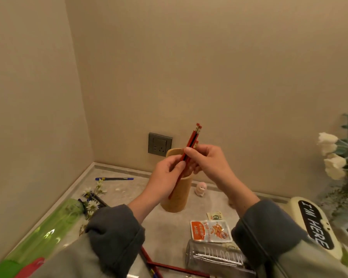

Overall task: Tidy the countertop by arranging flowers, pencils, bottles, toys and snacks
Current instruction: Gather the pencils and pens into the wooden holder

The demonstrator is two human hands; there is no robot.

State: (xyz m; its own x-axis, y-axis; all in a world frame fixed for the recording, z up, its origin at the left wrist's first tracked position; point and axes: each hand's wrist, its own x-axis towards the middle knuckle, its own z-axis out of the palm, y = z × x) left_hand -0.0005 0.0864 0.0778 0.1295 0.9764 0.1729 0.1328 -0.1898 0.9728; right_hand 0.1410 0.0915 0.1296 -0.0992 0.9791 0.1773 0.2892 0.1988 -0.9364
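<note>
Both hands are holding one bundle of red-and-black pencils with eraser ends point(191, 142), tilted, erasers up and to the right. The left hand point(169, 171) is pinching the bundle mid-shaft between thumb and fingers. The right hand point(208, 162) is curling round it just above. The bundle is hanging over the grey stone countertop point(165, 223), in front of the tall bamboo cylinder pencil holder point(178, 199). The lower tips are showing against the holder's outer wall, apparently not inside.

The holder is standing upright near the back wall, below the grey wall socket point(160, 144).

- Small pink toy figure point(201, 189): standing just right of the holder.
- Blue pen point(114, 178): lying near the back-left corner.
- Loose white daisy stems point(92, 201): lying on the left, beside the green translucent bottle point(42, 237), which is lying on its side.
- Orange-and-white snack packet point(210, 231) and small pale sachet point(215, 215): lying flat, front centre.
- Clear grey bottle point(215, 257): lying on its side below the packet.
- More red pencils point(169, 267): lying at the bottom edge.
- Cream box with black "I'M HERE" label point(313, 223): sitting at right, near the white flower bouquet point(333, 155).
</note>
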